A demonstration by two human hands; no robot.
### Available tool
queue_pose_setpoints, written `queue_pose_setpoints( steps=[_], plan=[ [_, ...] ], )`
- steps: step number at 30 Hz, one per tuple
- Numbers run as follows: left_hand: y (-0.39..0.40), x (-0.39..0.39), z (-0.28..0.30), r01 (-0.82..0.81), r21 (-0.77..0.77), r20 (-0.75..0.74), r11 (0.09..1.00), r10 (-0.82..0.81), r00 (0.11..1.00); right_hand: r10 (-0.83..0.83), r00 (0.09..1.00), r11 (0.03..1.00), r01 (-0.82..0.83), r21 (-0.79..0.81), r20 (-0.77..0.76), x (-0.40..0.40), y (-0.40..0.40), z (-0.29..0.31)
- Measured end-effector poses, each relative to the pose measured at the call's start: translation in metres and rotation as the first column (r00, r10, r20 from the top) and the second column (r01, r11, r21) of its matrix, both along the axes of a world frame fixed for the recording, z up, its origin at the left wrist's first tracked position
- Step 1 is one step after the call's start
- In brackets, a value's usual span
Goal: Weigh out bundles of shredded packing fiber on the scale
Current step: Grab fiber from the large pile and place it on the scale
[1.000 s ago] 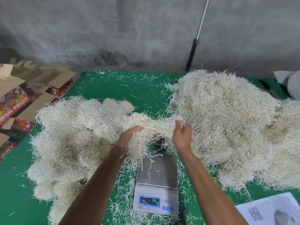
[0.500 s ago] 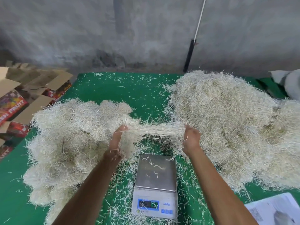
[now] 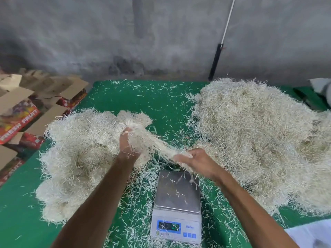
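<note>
Soft, even, dim daylight casts only faint shadows, wide-angle distortion bends the edges, and motion blur smears the hands (image 3: 200, 161) and the pale scale's blue display (image 3: 169, 226).

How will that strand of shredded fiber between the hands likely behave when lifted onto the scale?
Probably floppy: the fiber bundle sags between the left hand and right hand. It likely sheds, since loose bits lie on the scale. It seems light for its bulk.
</note>
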State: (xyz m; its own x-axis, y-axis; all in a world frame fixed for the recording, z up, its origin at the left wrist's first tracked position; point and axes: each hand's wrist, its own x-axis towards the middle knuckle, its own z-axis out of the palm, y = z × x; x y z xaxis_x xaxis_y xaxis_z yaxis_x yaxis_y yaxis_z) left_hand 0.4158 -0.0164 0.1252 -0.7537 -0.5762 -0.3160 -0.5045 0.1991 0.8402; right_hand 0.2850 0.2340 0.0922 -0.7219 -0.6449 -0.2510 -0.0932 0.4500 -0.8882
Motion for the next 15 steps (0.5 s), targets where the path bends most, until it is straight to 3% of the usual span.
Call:
queue_pose_setpoints(
  steps=[3,7,11,14,15],
  plan=[
    [-0.014,0.01,0.009,-0.09,0.071,-0.089,0.993,0.096,0.991,-0.265,0.964,0.956,0.265,-0.124,0.016,-0.024,0.025,0.003],
    [-0.015,0.01,0.004,-0.127,0.1,-0.135,0.987,0.14,0.981,-0.545,0.837,0.809,0.54,-0.234,0.047,-0.043,0.035,-0.01],
    [-0.015,0.002,-0.005,-0.212,0.156,-0.067,0.965,0.224,0.972,-0.718,0.686,0.647,0.72,-0.249,0.119,-0.047,0.029,-0.02],
    [-0.043,0.005,-0.012,-0.268,0.147,0.026,0.952,0.268,0.963,-0.837,0.503,0.467,0.862,-0.198,0.216,-0.054,0.057,-0.026],
    [-0.049,0.006,-0.015,-0.274,0.122,0.048,0.954,0.27,0.962,-0.847,0.484,0.454,0.874,-0.175,0.221,-0.053,0.063,-0.029]
  ],
)
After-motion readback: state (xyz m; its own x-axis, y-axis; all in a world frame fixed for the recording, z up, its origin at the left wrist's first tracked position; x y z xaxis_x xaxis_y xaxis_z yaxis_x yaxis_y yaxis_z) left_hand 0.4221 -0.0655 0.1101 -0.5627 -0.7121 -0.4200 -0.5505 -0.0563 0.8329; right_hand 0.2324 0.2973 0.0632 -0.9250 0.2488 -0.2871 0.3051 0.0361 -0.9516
